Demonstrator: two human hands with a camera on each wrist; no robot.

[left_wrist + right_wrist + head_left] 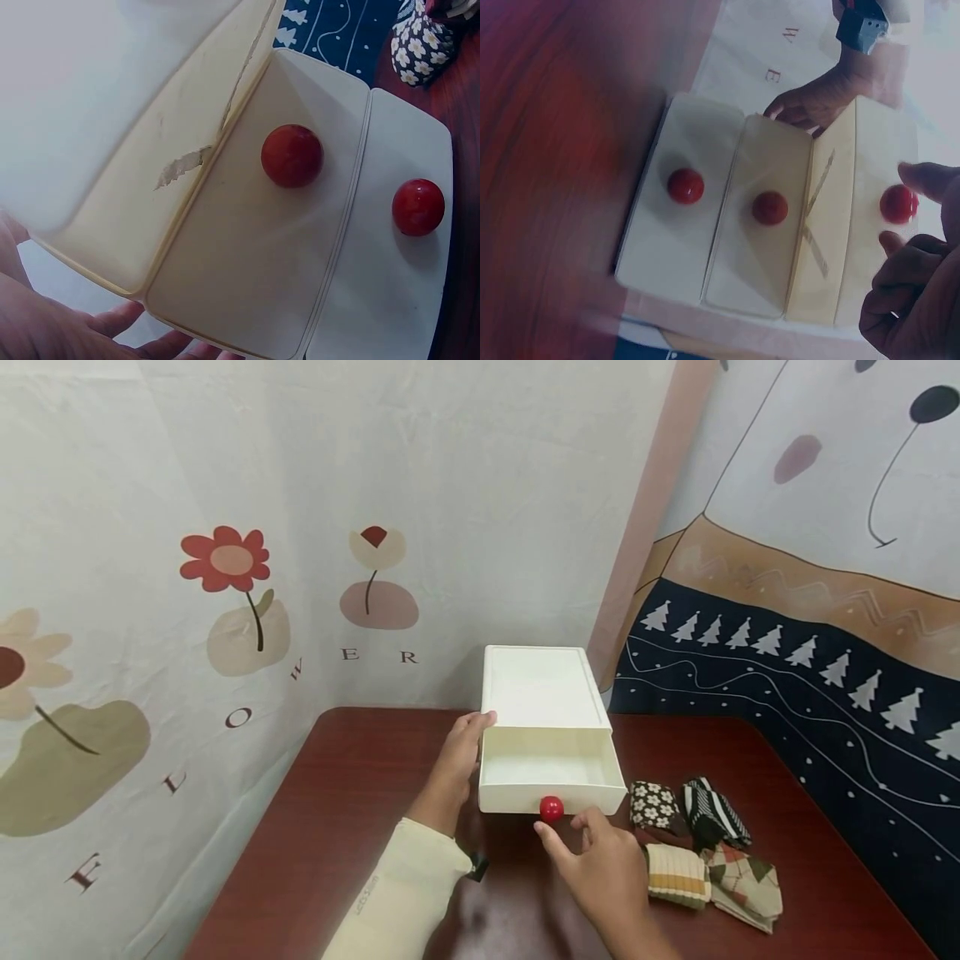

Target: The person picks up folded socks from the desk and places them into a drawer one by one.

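Note:
A white plastic cabinet [546, 687] stands on the table, with round red knobs on its drawers. Its top drawer [553, 799] is pulled out, showing a bare white inside. My left hand [456, 762] rests against the cabinet's left side, fingers laid along the wall in the left wrist view. Just in front of the drawer's red knob [551, 809] is my right hand [606, 865]. In the right wrist view, thumb and forefinger stand apart on either side of this knob [898, 204], seemingly without touching it. Below, the middle drawer [742, 259] and bottom drawer [664, 259] are closed.
Several folded socks lie right of the cabinet: a flowered one [654, 804], a black-and-white striped one [712, 812], a cream-and-yellow one [677, 872] and an argyle one [745, 881]. A printed cloth wall [465, 485] rises behind the dark red table [360, 777].

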